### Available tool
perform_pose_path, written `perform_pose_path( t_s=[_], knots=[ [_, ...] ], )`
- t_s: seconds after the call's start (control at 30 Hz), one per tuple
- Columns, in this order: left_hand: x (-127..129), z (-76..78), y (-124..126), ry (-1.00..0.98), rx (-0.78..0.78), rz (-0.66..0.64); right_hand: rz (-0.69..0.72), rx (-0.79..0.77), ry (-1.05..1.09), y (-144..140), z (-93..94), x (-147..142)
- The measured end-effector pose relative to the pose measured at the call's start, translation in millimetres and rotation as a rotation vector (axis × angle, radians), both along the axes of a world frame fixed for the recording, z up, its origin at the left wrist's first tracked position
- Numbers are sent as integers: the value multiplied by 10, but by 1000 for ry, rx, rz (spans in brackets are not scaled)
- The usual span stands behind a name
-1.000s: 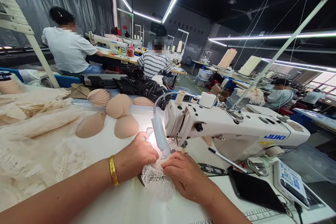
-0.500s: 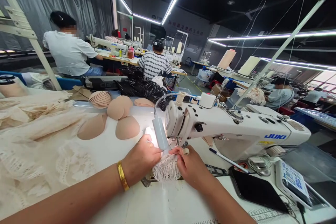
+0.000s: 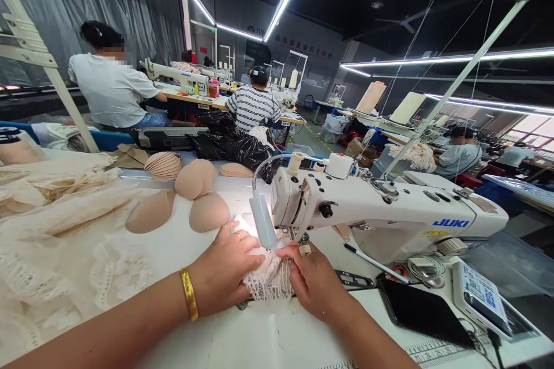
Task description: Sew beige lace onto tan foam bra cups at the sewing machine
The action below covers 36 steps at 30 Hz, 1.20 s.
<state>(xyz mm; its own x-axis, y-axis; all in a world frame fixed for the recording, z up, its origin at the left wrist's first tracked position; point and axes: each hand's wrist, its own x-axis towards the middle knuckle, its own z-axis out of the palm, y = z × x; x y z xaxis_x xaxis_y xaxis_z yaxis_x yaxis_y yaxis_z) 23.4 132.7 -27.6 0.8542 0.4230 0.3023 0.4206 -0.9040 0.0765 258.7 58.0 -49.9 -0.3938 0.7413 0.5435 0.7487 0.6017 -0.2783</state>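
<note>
A piece of white fringed lace (image 3: 277, 282) lies under the needle end of a white sewing machine (image 3: 389, 213), its fringe hanging towards me. My left hand (image 3: 225, 268), with a gold bangle and a ring, is closed on the lace's left side, thumb on top. On the right, my right hand (image 3: 318, 285) pinches the lace close to the presser foot area. A tube-shaped lamp (image 3: 262, 222) on a bendy neck lights the spot and partly covers the needle and the fingertips.
Beige bra cups (image 3: 210, 211) and a heap of cream lace (image 3: 56, 230) cover the left side. Right of the machine's base are a pen (image 3: 376, 264), a black phone (image 3: 424, 311) and a white control box (image 3: 482, 297). Black plastic bags (image 3: 236, 147) and seated co-workers (image 3: 255, 101) are beyond.
My left hand has shifted slightly left and its fingers have spread a little over the lace. The fringe now hangs more bunched between the hands. My right hand has barely moved.
</note>
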Motion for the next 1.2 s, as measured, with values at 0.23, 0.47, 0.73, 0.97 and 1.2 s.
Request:
perform_pose_path(
  t_s=[0.23, 0.47, 0.73, 0.97, 1.2],
  knots=[
    [-71, -1, -107, -18, -234, 57, 156, 63, -113, -67, 78, -194],
    [-113, 90, -142, 83, -82, -25, -137, 96, -337, 73, -147, -58],
    [-64, 8, -7, 49, 68, -95, -147, 151, -253, 131, -184, 32],
    [-78, -74, 69, -65, 78, -203, -87, 28, -170, 81, -149, -22],
    [-73, -82, 131, -41, 58, -214, -134, -70, -168, 104, -156, -36]
  ],
)
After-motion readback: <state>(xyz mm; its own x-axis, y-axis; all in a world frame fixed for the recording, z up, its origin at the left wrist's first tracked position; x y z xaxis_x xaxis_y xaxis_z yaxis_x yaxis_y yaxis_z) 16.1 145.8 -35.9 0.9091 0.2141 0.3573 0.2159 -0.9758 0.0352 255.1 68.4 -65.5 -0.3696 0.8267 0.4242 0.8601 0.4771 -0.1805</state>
